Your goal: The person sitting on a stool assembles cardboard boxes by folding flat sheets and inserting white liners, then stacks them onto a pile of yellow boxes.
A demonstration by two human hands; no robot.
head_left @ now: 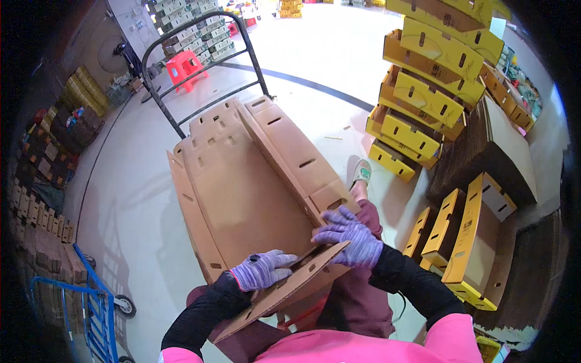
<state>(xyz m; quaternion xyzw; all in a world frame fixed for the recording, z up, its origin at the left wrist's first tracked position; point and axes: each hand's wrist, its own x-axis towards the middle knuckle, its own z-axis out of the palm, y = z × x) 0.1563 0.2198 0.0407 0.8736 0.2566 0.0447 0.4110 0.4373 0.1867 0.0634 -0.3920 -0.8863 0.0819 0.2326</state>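
A tall stack of yellow cartons [433, 100] is seen at upper R. The brown cardboard box [242, 181] is placed centrally, in front of the person's body, open side up, w/ a black handle frame [249, 45] beyond its far end. Its R wall [290, 154] is folded up; its near flap [290, 283] is tilted, not yet seated. Approx. step, as judged: near end being folded up & its corner locked. Best done w/ corner squared first, crease pressed evenly, tabs eased into slots & not forced, else the board may be torn. By the R hand [353, 239], fingers slightly apart, the near R corner is covered; by the L hand [261, 270], fingers nearly together, the flap's upper edge is touched. Thumbs are hidden, so clamping can't be told. Re: writing, dark print is carried by the yellow cartons, too small to be read; none is made out on the box.
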